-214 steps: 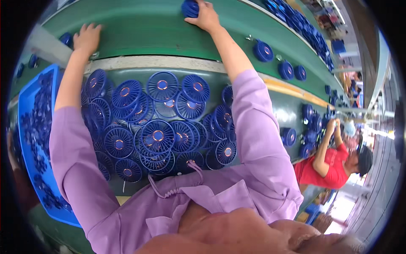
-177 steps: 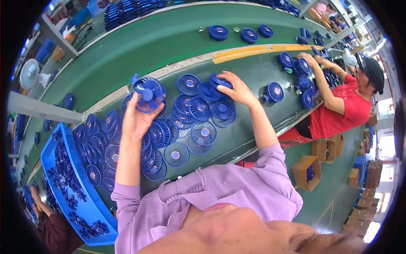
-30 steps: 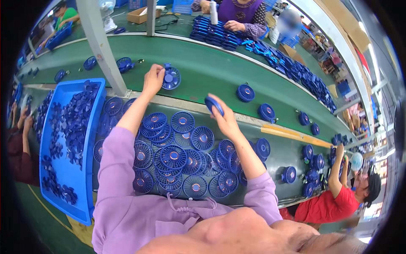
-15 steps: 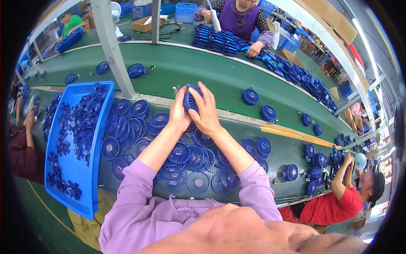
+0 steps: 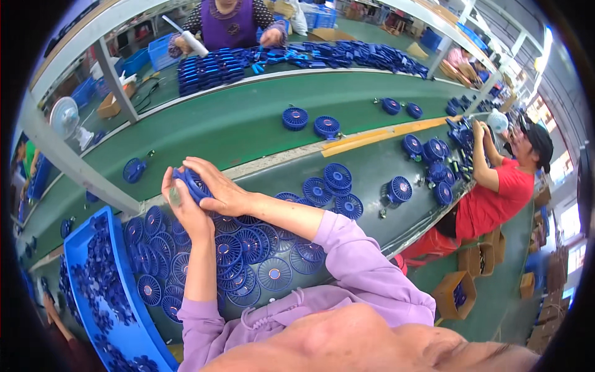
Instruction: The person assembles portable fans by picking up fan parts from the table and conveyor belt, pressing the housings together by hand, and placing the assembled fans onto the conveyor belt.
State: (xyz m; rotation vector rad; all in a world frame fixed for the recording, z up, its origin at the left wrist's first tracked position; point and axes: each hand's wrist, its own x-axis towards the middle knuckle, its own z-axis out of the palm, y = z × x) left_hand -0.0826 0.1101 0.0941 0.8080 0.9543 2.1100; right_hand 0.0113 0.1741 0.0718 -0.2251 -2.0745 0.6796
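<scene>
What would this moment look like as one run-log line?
left hand: holding blue fan head | right hand: on same fan head | nearby: overlapping blue grilles, blue tray

A head-worn fisheye camera looks down from close above both hands [image 5: 228, 195].

Open green belt [image 5: 238, 127] beyond the hands [image 5: 224, 191], grey post [image 5: 80, 162] at left, piled blue grilles [image 5: 251, 245] nearer

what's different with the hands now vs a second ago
The left hand has drawn the blue fan back from over the belt toward its near edge. The right hand, then holding a blue disc apart, has moved left to meet it; both now clasp the fan. The view has swung right. The grille pile and blue tray stay in place.
</scene>
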